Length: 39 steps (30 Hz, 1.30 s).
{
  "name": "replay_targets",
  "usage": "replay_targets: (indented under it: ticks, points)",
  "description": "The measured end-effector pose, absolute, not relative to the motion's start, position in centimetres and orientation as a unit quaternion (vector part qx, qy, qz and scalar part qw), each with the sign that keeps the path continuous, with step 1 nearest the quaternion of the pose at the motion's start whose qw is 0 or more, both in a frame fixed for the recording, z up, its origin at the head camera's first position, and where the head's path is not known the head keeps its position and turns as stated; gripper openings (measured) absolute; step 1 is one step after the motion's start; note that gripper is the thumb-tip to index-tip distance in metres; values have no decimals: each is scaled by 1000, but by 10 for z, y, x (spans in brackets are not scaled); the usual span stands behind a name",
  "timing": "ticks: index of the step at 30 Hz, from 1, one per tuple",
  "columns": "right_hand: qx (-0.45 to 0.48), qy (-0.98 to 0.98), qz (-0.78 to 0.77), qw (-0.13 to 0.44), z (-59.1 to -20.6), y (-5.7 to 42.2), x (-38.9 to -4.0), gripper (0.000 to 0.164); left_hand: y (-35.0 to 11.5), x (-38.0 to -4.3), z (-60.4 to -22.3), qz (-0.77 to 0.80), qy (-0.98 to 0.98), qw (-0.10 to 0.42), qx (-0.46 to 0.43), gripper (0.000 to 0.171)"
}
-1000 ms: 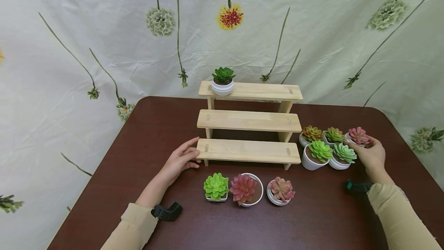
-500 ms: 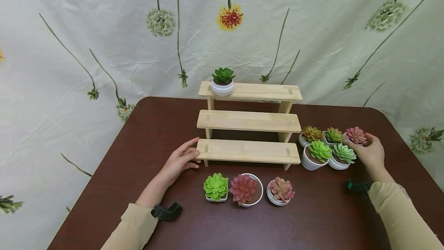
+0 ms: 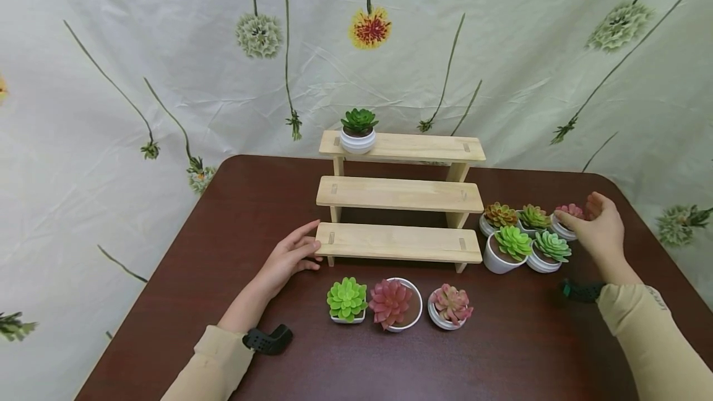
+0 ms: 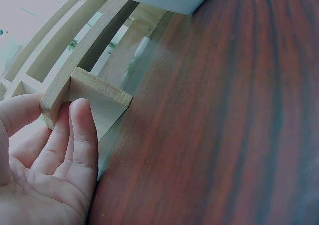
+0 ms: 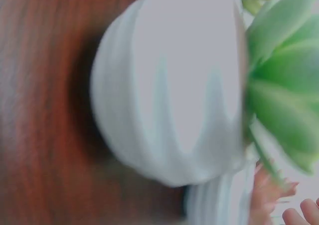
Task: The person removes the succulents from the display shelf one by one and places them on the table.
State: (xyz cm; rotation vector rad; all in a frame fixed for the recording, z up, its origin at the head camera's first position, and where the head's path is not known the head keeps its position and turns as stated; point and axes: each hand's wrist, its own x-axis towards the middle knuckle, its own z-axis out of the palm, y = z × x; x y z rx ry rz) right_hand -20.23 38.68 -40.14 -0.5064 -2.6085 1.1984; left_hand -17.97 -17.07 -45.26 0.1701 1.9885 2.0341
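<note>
A three-tier wooden display stand [image 3: 398, 243] stands on the table. My left hand [image 3: 284, 262] holds the left end of its lowest board; in the left wrist view the fingers [image 4: 82, 130] bend against that end and its underside. At the right, my right hand [image 3: 604, 234] is over a pink succulent in a white pot [image 3: 564, 228], fingers spread and partly hiding it. Whether they touch the plant cannot be told. A pale green succulent in a ridged white pot [image 3: 548, 252] is nearest below, filling the right wrist view as a white pot [image 5: 174, 85].
A dark green succulent [image 3: 358, 132] stands on the top board's left. Beside the stand cluster a bright green succulent [image 3: 514, 243], an orange one [image 3: 500, 214] and a yellow-green one [image 3: 535, 218]. In front are a lime succulent [image 3: 346, 300], a red one [image 3: 390, 303] and a pink one [image 3: 452, 305].
My right hand has loosened from the pink succulent's pot and risen slightly, its fingers spreading. The pot has shifted a little left, closer to the cluster. My left hand stays put.
</note>
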Motion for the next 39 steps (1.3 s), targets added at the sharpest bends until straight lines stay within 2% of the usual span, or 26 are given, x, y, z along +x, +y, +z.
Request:
replay_targets:
  ticks: [4,7,11,16,26,39]
  points:
    - [-151,-896,393,139,-430,416,-229,98,-171,-180,-453,706,691,145,62,58]
    - [-123,-896,399,148,-423,410,-233,95,-171,-179,-453,705,691,145,62,58]
    - [-95,-890,423,140,-372,359,-214,85,-171,-179,-453,704,692,146,62,58]
    - [-68,-889,433,133,-340,324,-211,82,-171,-179,-453,704,692,146,64,58]
    - [-16,-883,446,147,-317,276,-227,76,-171,-178,-451,708,689,147,61,58]
    - [65,-871,462,156,-309,225,-247,69,-170,-180,-452,708,688,146,61,58]
